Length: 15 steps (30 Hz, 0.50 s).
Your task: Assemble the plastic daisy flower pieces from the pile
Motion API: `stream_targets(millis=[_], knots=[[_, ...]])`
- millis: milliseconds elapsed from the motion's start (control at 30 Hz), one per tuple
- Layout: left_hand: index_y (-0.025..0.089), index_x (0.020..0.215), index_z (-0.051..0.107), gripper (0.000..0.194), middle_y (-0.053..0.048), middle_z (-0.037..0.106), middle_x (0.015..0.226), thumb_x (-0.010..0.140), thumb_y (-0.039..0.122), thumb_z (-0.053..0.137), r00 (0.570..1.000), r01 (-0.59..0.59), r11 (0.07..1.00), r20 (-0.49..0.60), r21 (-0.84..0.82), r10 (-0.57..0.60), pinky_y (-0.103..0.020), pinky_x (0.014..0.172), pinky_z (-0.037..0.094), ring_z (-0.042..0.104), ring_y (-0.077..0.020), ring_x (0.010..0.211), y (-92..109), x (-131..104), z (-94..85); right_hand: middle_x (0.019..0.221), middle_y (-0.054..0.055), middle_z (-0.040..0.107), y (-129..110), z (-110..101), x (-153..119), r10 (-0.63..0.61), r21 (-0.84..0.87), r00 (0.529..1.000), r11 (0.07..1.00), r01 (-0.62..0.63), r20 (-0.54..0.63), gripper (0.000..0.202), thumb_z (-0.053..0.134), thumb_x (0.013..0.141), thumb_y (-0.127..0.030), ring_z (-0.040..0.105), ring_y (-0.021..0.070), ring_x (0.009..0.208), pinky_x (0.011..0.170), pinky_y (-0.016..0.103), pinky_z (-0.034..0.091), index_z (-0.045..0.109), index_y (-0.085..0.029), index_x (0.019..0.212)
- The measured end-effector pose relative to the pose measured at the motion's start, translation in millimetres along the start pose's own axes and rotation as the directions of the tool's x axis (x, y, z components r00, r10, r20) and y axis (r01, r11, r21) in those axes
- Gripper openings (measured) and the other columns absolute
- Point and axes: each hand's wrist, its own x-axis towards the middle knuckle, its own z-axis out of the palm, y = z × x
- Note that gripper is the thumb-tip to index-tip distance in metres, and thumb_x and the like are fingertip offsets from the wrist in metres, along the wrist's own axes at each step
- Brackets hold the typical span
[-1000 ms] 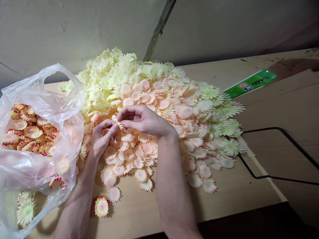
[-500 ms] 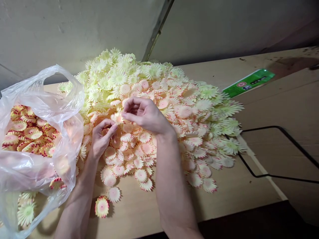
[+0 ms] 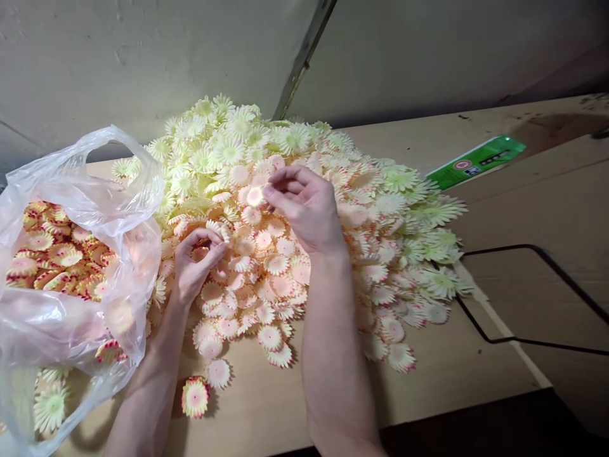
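A large heap of artificial flower heads [image 3: 280, 289], pale pink with red-tipped petals, covers the middle of the table. My left hand [image 3: 193, 263] is closed at the heap's left side, with thumb and forefinger pinching a pale flower head [image 3: 217, 230] by its edge. Up and to the right, over the pink part of the heap, my right hand [image 3: 307, 206] pinches a brightly lit pale flower head [image 3: 255, 196] at its fingertips. The three other fingers of that hand are curled.
At the left stands a translucent plastic bag [image 3: 137, 254] holding yellow-and-red flower heads [image 3: 61, 254]. Pale green flower heads [image 3: 228, 149] fill the back of the heap. A green packet [image 3: 476, 164] and a bent black wire frame [image 3: 566, 273] lie right. Behind is a grey wall [image 3: 157, 57].
My right hand has moved up and right, away from my left hand, with a flower head at its fingertips. A flower head now shows clearly in my left hand, which has barely moved.
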Motion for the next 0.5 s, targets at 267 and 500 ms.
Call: stream_targets(millis=[267,500], knots=[[0.016,0.075,0.068,0.029,0.003,0.056,0.063,0.084,0.042,0.078,0.998,0.065,0.998,0.008,-0.011,-0.065,-0.021,0.051,0.038,0.048,-0.007,0.051,5.7,0.3,1.9,0.089,0.003,0.07,-15.7,18.1,-11.2,0.067,0.085,0.87,0.989,-0.123,0.488,0.018,0.078,0.077,-0.025,0.069,0.0161,0.085,0.081,0.03,0.058,0.066,-0.019,0.089],[0.016,0.076,0.069,0.031,0.004,0.056,0.061,0.085,0.044,0.079,0.998,0.068,0.99,0.01,0.122,-0.069,-0.019,0.052,0.038,0.046,-0.0055,0.051,6.9,-0.2,3.9,0.091,0.003,0.071,-18.7,19.0,-13.9,0.1,0.079,0.798,0.98,-0.181,0.595,0.012,0.072,0.081,-0.02,0.069,0.0163,0.087,0.078,0.028,0.056,0.067,-0.018,0.091]])
